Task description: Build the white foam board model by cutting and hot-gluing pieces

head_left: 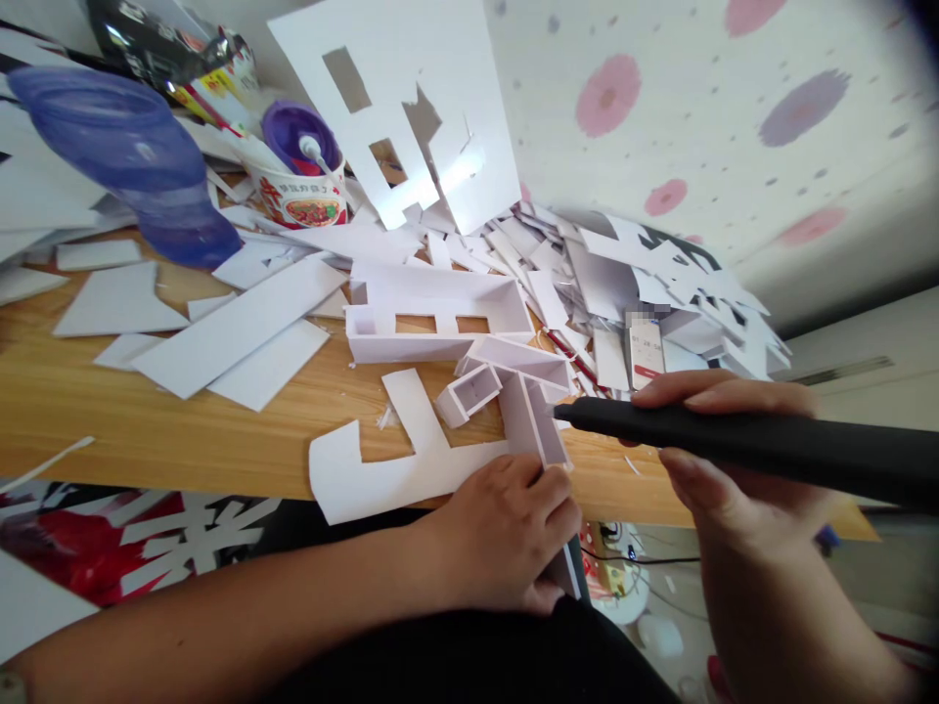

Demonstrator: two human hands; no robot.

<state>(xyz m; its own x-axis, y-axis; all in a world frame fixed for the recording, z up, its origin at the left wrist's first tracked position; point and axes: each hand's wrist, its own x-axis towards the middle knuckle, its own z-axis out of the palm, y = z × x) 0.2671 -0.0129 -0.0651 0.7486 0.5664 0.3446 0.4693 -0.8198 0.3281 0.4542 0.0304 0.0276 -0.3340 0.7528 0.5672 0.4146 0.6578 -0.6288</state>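
Observation:
My left hand point(514, 528) is closed on the near end of a white foam-board structure point(524, 411) at the table's front edge. Thin upright walls form narrow channels in it. In my right hand point(734, 460) is a long black tool point(690, 430), its tip close to the right wall of the structure. A small open white box point(471, 391) leans beside the walls. To the left lies a flat white cut piece point(388, 479) with a notch. Behind stands a longer white tray-like form point(440, 313) with rectangular openings in its side.
White offcuts point(242, 313) cover much of the wooden table point(220, 430). At the back left are a blue translucent vessel point(147, 156) and a noodle cup point(304, 196). A phone point(646, 350) stands at the right, before a scrap pile. A large cut sheet point(469, 108) leans on the wall.

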